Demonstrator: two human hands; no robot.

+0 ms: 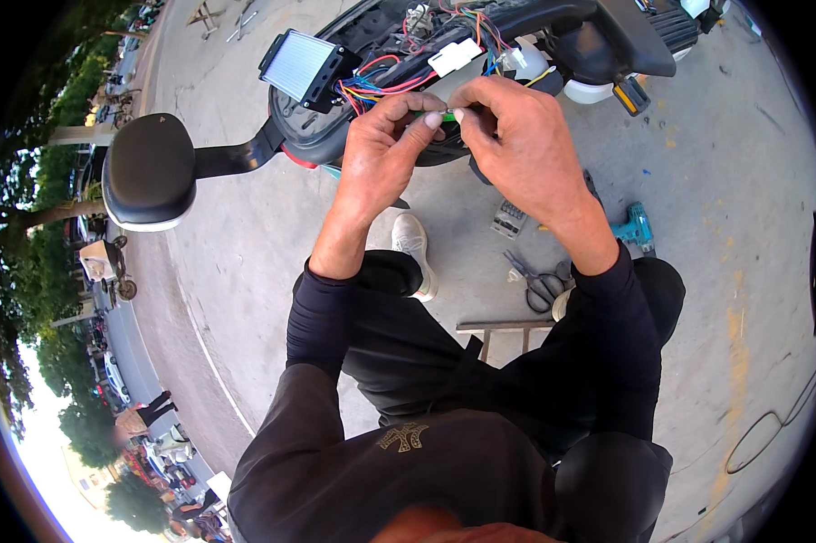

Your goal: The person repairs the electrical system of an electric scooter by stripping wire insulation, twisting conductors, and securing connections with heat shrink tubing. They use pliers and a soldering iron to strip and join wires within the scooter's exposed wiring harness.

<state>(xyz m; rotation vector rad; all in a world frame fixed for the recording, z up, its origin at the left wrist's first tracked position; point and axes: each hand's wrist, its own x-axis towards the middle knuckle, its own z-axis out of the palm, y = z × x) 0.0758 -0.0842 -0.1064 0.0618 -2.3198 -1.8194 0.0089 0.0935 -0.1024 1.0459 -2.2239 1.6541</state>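
My left hand (379, 152) and my right hand (527, 138) meet fingertip to fingertip over the opened body of an electric scooter (313, 127). Between them, thumbs and forefingers pinch a short green wire (448, 117); its ends are hidden by the fingers. Just beyond my left hand, red, blue and yellow wires (372, 88) run from a finned silver controller box (301, 65). A white connector block (455, 57) rests on the dark frame above my fingers. Next to my right hand is a clear plastic connector (522, 61) among loose wires.
A padded black backrest (150, 172) juts out left. On the concrete lie scissors (544, 291), a teal power drill (637, 226) and a small grey case (509, 219). A low stool (503, 327) stands between my legs. A loose cable (770, 418) curls at right; a street lies far left.
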